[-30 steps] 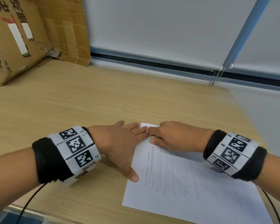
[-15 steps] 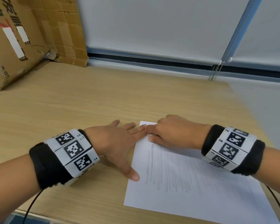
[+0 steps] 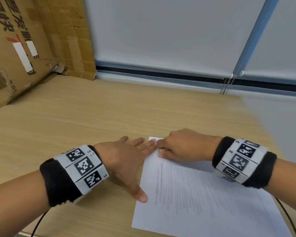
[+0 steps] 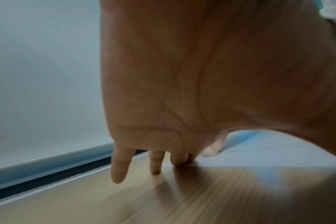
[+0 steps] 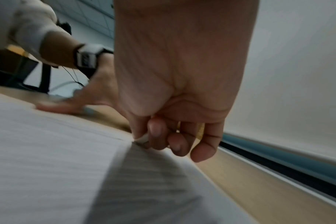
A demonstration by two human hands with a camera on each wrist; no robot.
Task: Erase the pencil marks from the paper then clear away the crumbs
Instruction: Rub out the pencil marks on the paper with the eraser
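One paper sheet point(image 3: 203, 199) lies on the desk point(image 3: 75, 120), its pencil lines point(image 3: 178, 189) carrying no readable words. The left hand point(image 3: 125, 159) lies spread on its edge. The right hand point(image 3: 183, 146) has its grip pinching one white eraser point(image 5: 142, 139).

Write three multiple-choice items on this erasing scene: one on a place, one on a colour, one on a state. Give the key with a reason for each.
1. Where on the paper does the right hand work?
A. far left corner
B. near right corner
C. off the sheet

2. What colour is the eraser the right hand pinches?
A. red
B. black
C. white

3. How does the left hand lie?
A. clenched in a fist
B. flat, fingers spread, on the sheet's left edge
C. lifted off the table

Key:
1 A: the head view shows the right hand at the far left corner, above the pencil marks.
2 C: the right wrist view shows a white piece between thumb and fingers.
3 B: thumb and straight fingertips touch the paper's edge.
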